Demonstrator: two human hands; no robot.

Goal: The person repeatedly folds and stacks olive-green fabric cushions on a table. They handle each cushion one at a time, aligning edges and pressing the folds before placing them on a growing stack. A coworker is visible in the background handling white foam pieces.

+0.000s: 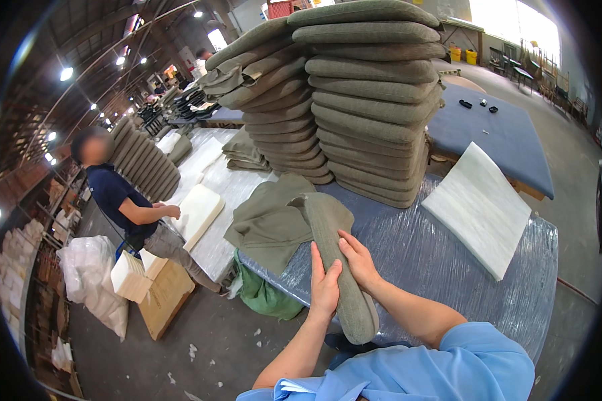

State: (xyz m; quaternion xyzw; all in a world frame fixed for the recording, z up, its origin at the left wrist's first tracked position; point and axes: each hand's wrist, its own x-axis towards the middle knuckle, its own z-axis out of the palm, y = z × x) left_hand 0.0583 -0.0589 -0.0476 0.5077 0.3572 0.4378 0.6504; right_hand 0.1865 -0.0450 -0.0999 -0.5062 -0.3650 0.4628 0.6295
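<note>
1. Left hand (pixel 324 289) and right hand (pixel 360 262) grasp the olive-green seat cushion (pixel 356 311) between them, around its middle.
2. Narrow side up, it crosses the tabletop's (pixel 461 287) near edge.

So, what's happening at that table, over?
Left hand, right hand: both holding olive cushion. Olive cloth at its far end. Tall cushion stacks beyond, not touching hands.

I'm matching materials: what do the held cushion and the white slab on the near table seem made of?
Cushion: matt grey-green fabric, likely woven, from its fine textured surface; filling hidden. White slab: perhaps foam or fibre wadding, matt, with a faintly streaked face.
</note>
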